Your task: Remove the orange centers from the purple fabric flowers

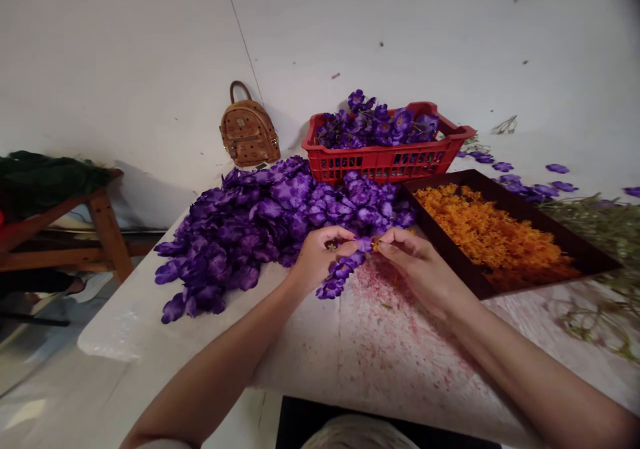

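Note:
Near the middle of the table, my left hand is closed on a spray of purple artificial flowers, whose blooms hang below the fingers. Facing it, my right hand pinches a small orange flower centre against the nearest purple bloom. The fingertips of both hands almost meet there. Behind and left of my hands lies a big heap of loose purple petals. To the right, a dark shallow tray holds a pile of orange flower centres.
A red plastic crate full of purple flowers stands at the back. Left of it, a brown backpack leans against the wall. Green stems and scattered petals lie at the right. A wooden bench with dark green material is at the left.

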Available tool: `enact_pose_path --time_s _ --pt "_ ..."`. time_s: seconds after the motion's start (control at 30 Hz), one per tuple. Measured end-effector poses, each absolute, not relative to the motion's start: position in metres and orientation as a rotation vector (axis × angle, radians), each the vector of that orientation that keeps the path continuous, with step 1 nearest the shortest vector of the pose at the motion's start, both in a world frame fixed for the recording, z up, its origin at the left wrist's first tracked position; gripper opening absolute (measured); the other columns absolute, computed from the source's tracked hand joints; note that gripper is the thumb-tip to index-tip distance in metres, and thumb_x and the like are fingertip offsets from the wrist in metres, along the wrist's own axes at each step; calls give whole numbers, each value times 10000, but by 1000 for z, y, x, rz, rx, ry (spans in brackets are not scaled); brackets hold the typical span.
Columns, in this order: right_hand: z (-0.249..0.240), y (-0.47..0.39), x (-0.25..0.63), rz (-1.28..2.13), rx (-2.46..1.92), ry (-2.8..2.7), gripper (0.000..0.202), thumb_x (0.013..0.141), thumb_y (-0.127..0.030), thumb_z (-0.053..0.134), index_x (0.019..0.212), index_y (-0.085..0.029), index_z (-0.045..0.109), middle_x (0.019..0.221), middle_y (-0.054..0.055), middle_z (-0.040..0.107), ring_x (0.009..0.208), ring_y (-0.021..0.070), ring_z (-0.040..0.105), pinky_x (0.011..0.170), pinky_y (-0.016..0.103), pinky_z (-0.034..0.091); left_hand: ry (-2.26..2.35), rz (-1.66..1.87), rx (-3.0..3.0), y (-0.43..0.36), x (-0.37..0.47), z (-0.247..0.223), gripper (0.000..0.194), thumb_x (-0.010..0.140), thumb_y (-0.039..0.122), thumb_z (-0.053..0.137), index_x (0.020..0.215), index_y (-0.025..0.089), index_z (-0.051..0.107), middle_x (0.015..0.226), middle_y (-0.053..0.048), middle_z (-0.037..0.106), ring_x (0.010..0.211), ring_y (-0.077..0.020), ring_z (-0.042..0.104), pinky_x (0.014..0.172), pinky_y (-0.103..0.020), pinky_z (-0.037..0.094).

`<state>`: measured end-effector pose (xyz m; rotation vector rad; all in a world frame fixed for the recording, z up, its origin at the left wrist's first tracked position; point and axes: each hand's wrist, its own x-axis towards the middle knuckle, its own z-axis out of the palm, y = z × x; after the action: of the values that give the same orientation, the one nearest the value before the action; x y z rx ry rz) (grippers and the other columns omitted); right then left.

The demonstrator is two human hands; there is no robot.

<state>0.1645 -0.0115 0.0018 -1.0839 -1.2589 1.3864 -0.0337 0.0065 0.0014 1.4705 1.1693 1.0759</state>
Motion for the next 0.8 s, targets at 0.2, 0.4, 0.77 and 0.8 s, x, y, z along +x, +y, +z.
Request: enact_pose_path --time_s 0.2,0.4,0.77,0.8 --pt "9 -12 173 1595 -984 -952 304 752 -402 884 691 -239 635 937 18 693 1004 218 634 957 361 479 1177 1196 2167 1 -40 5 148 952 176 663 997 213 800 966 -25 742 671 -87 606 652 -221 480" --pt "11 -13 172 1956 -908 -775 314 662 -331 970 735 -233 682 947 15 723 982 215 687 1037 422 507 1015 1210 2371 -2 -43 3 199 1016 211 606 1084 232 792 1091 -45 762 820 -115 700 720 -219 531" --pt "8 -14 172 1130 -1085 -1546 233 923 -391 657 763 -234 596 758 -7 559 735 179 494 704 339 376 1137 1101 1452 -7 -23 11 233 937 396 685 930 174 752 795 -31 733 701 -148 645 630 -247 465" --pt "7 -13 172 1082 -1091 -1592 229 926 -383 637 759 -235 586 752 -4 562 728 184 497 700 343 375 1123 1091 1437 -6 -22 10 214 894 384 734 888 170 744 785 -24 725 687 -139 633 629 -243 457"
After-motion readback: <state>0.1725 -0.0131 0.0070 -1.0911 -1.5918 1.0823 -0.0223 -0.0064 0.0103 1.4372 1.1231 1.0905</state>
